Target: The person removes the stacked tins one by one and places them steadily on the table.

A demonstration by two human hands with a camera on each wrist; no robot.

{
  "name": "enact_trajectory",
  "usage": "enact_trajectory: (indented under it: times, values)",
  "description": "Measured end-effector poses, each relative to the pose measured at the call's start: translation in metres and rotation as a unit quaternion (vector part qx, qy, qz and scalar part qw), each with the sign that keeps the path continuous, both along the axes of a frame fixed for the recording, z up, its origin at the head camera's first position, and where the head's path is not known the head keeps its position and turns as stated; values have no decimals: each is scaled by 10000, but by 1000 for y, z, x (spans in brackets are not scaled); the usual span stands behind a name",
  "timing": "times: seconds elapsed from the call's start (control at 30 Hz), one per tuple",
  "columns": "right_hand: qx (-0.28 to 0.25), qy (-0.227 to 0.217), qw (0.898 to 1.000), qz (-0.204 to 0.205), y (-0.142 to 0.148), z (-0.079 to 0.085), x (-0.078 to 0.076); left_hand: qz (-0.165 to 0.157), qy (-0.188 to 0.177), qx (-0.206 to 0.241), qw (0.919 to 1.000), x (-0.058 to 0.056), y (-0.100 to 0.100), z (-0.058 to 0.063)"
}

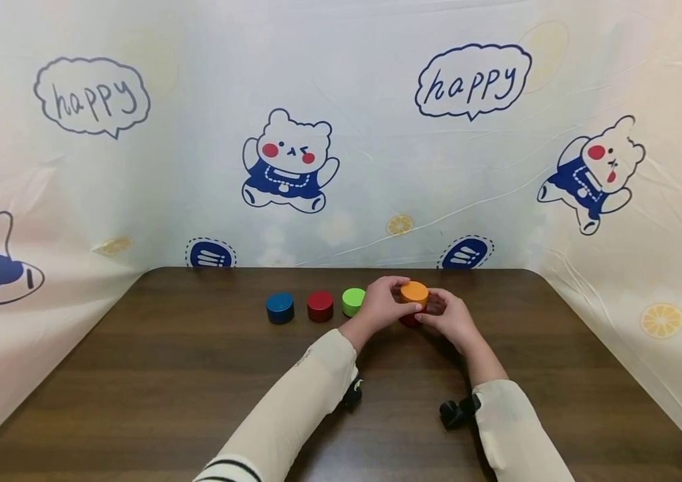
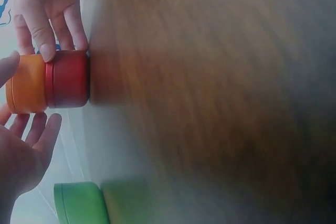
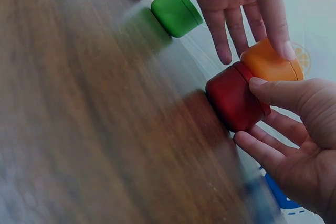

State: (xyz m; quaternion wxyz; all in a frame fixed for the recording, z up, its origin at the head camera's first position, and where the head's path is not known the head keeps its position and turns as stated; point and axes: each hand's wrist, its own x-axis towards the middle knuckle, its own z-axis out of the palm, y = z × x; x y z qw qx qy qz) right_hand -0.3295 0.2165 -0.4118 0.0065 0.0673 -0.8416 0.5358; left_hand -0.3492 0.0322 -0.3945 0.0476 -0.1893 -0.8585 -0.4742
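Note:
A small orange round lidded container sits on top of a dark red one, which stands on the table. My left hand holds the orange container from its left side, thumb in front and fingers behind. From the other side my right hand grips the red container; its thumb lies near the rim of the red lid in the right wrist view. The two containers touch end to end. To the left stand a green container, another red container and a blue container, in a row.
The brown wooden table extends toward me and to both sides. Behind it hangs a pale printed cloth with bears and lettering. Dark wrist-worn devices sit by both sleeves.

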Motion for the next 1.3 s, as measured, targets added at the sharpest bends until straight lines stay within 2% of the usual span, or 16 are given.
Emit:
enact_trajectory:
  times: [0.3,0.67,1.3]
  values:
    - [8,-49,10000,5,0,0,0,115,-139,163,9997,-1,3,-1]
    - [49,-94,9999,-30,-1,1,0,143,-164,256,9994,5,-1,2]
    - [0,-126,9999,-19,0,-2,0,-34,-73,219,9997,16,-13,4]
